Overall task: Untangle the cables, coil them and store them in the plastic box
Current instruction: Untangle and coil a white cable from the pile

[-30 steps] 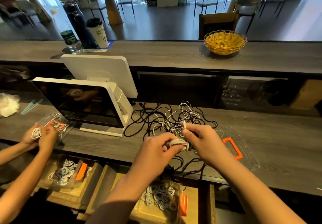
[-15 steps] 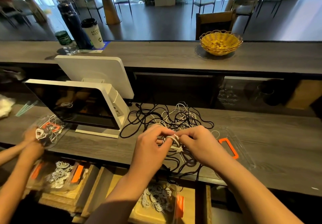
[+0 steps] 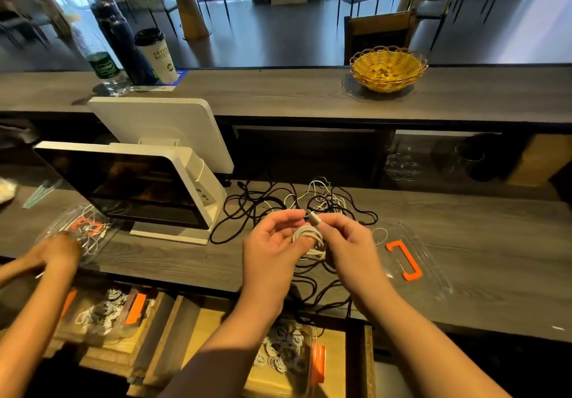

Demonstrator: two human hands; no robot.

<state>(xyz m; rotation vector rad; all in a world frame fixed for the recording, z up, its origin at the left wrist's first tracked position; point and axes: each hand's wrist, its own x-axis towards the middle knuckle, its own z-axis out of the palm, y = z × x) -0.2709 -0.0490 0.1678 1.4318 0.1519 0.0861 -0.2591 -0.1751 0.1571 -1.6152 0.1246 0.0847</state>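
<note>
Left hand [image 3: 272, 246] and right hand [image 3: 346, 243] together over the worktop [image 3: 479, 261], sharing a small white cable coil [image 3: 309, 236].

Left fingers curled under the smooth, rounded loops of the coil; right thumb and forefinger pinching its loose end, with a pale plug tip [image 3: 314, 218] poking up between the hands. Behind them, a loose snarl of thin black and white tangled cables [image 3: 297, 199] sprawled on the grey wood-grain surface. Just right, a clear plastic lid [image 3: 411, 258] lying flat, with an orange rectangular handle. Below the worktop edge, a transparent plastic box [image 3: 288, 354] with an orange clasp, holding many small white coils, set in an open wooden drawer. At left, a white point-of-sale screen [image 3: 130, 190], glossy and dark-faced; on the upper ledge, a yellow woven basket [image 3: 388, 68].
</note>
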